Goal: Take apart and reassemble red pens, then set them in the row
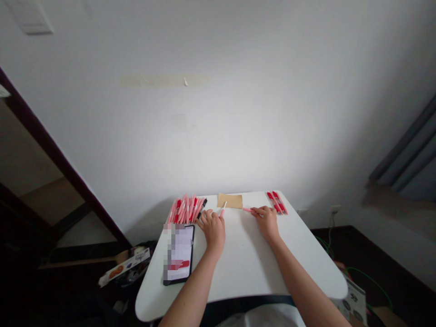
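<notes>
My left hand [211, 227] is on the table beside a pile of pens, its fingertips close to a black pen [204, 204]. A pink pen piece with a white end [224, 208] sticks up at its thumb side and appears gripped there. My right hand [266, 221] pinches a slim pink pen part [247, 210] that points left. Between and beyond the hands lies a tan paper rectangle [230, 200]. The pile of pink and red pens [184, 209], some seemingly in clear sleeves, is at the far left of the table.
A phone [180, 254] with a lit screen lies at the left of the white table [248, 272]. Several red and pink pens [277, 202] lie at the far right corner. The wall [238, 113] stands behind the table. Boxes [126, 268] and green cables [368, 277] are on the floor.
</notes>
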{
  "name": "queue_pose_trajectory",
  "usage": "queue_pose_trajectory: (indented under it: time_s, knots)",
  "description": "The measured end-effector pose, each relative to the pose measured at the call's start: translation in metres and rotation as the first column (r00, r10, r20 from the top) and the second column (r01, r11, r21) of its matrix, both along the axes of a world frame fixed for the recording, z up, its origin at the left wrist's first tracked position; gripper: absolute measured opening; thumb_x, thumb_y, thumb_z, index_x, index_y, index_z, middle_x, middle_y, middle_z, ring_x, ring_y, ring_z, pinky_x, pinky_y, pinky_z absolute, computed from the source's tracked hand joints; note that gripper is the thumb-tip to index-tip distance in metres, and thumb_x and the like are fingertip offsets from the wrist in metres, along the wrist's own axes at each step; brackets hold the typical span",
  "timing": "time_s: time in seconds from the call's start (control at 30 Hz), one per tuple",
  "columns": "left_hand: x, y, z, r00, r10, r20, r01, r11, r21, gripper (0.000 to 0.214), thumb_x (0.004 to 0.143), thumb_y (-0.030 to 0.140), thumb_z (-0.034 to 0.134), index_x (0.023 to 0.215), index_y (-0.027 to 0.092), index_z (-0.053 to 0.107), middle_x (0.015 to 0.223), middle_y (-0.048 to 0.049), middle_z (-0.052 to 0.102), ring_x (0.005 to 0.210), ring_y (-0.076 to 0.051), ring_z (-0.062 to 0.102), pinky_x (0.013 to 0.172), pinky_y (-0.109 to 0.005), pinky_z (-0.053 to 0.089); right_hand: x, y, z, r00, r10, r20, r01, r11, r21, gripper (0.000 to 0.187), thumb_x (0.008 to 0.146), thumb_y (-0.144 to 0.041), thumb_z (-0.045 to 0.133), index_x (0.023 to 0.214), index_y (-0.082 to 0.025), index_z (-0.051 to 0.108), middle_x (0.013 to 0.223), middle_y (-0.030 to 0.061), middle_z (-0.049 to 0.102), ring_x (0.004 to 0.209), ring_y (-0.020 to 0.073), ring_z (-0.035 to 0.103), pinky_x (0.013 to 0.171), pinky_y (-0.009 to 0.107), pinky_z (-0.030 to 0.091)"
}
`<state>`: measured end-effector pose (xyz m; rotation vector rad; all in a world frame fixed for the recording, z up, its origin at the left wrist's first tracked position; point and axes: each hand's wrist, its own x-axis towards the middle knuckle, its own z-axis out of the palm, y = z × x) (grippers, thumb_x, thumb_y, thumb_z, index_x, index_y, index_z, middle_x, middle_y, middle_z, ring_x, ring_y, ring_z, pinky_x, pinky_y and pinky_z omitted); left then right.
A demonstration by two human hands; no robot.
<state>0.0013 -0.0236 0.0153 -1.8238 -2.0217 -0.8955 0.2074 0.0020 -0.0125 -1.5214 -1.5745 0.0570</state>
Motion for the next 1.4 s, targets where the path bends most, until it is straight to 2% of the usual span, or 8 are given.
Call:
queue_pose_trajectory:
  time_s: [0.37,0.87,0.97,1.17,1.4]
  knots:
    - [0.003,-0.002,-0.003,0.999,0.007,-0.044,-0.009,0.999,-0.054,0.03,0.088,0.028,0.041,0.084,0.015,0.068,0.114,-0.0125,0.057,0.118,-0.031,0.041,0.103,-0.064,0.024,0.001,0.001,0.0,1.0,0.0,0.024,0.001,0.999,-0.052,0.025,0.086,-0.038,0.055,0.095,-0.026,0.075,0.086,0.0071,0.066,0.088,0.0228,0.048,0.08,0.033,0.035]
    - [0.003,-0.006,0.003,0.999,0.025,-0.04,-0.026,0.999,-0.036,0.027,0.086,0.032,0.045,0.087,0.014,0.066,0.115,-0.0132,0.055,0.117,-0.032,0.041,0.103,-0.063,0.021,0.002,0.004,-0.005,1.0,0.001,0.013,-0.001,0.999,-0.037,0.023,0.085,-0.037,0.057,0.094,-0.026,0.076,0.086,0.0075,0.066,0.089,0.0249,0.047,0.08,0.035,0.037]
    - [0.002,-0.003,0.002,1.0,-0.027,0.001,0.027,0.999,-0.028,0.023,0.084,0.032,0.05,0.093,0.017,0.065,0.116,-0.0122,0.054,0.118,-0.031,0.042,0.102,-0.06,0.025,0.001,0.003,-0.005,0.999,0.031,0.009,-0.031,0.999,-0.018,0.024,0.086,-0.037,0.056,0.093,-0.027,0.075,0.086,0.0078,0.066,0.089,0.0254,0.047,0.081,0.036,0.038]
    - [0.003,0.001,0.003,0.959,-0.229,0.164,0.238,0.971,-0.036,0.018,0.077,0.027,0.064,0.094,0.027,0.068,0.121,-0.0061,0.054,0.123,-0.026,0.04,0.105,-0.052,0.028,-0.004,-0.001,0.002,0.985,0.174,0.024,-0.174,0.985,0.006,0.019,0.084,-0.031,0.06,0.095,-0.027,0.075,0.085,0.0072,0.065,0.091,0.0246,0.047,0.084,0.036,0.04]
    - [0.003,0.002,-0.001,0.952,-0.241,0.187,0.261,0.961,-0.093,0.017,0.071,0.032,0.071,0.087,0.036,0.073,0.128,-0.0001,0.055,0.128,-0.03,0.035,0.107,-0.059,0.02,-0.008,-0.003,0.005,0.951,0.303,0.067,-0.304,0.953,0.0,0.016,0.081,-0.026,0.065,0.095,-0.029,0.074,0.084,0.0063,0.065,0.091,0.0234,0.047,0.082,0.036,0.041]
